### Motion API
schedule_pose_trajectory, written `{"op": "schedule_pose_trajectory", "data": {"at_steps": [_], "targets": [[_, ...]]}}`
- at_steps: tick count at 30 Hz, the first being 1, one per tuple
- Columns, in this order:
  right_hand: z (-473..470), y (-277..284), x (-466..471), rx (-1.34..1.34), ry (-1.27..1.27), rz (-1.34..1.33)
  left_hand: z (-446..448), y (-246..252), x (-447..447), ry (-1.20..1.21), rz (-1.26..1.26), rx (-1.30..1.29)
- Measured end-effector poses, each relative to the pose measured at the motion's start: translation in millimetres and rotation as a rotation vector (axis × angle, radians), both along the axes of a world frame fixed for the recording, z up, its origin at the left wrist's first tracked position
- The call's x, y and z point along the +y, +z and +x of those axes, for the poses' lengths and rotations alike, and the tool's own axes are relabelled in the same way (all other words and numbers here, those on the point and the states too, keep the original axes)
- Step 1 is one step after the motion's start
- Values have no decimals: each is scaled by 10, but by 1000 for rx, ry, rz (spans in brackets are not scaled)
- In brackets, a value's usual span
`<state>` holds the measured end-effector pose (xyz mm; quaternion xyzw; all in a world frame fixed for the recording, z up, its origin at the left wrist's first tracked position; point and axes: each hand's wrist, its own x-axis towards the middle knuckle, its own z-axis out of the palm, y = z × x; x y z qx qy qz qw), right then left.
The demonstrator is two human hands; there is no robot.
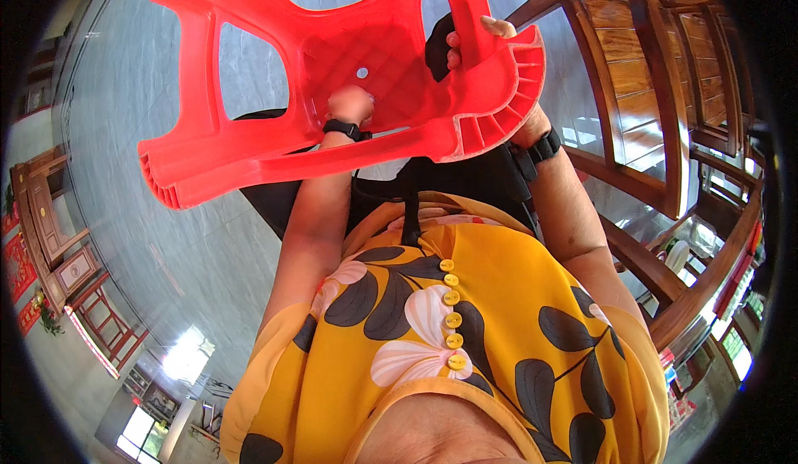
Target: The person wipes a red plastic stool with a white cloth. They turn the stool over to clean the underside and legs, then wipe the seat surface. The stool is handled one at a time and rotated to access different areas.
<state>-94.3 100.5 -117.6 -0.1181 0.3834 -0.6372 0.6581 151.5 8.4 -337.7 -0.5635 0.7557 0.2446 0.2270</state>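
Observation:
A red plastic stool [399, 59] is held in front of my body, tipped so that its hollow underside and ribbed leg ends face me. My right hand [492, 31] grips one leg at the right, the fingers showing around its edge; the wrist passes behind the leg. Through an opening between legs, my left hand [350, 104] reaches inside the stool, against or close to the underside of the seat, near a small round hole. That hand is blurred and looks curled; whether it holds anything cannot be made out. Both wrists wear black bands.
Dark wooden furniture with slatted panels [623, 84] stands close on my right. Grey tiled floor [187, 246] stretches to the left. Wooden cabinets [47, 208] and a reddish wooden chair [112, 320] stand along the far left. Black cloth [461, 174] lies under the stool, by my lap.

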Motion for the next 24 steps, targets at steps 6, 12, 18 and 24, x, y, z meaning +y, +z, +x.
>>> {"op": "schedule_pose_trajectory", "data": {"at_steps": [6, 12, 18, 24], "targets": [[-33, -43, -44, -79, 39, -11, 17, -70, -40, 44, 85, 119], [21, 0, 10, 12, -12, 8, 61, -197, -47, 135, -12, 157], [2, 60, -52, -64, 48, 13, -124, -154, -31, 34, 82, -171], [34, 52, 10, 70, -10, -42, -9, -42, -68, 247, 191, 271]]}}
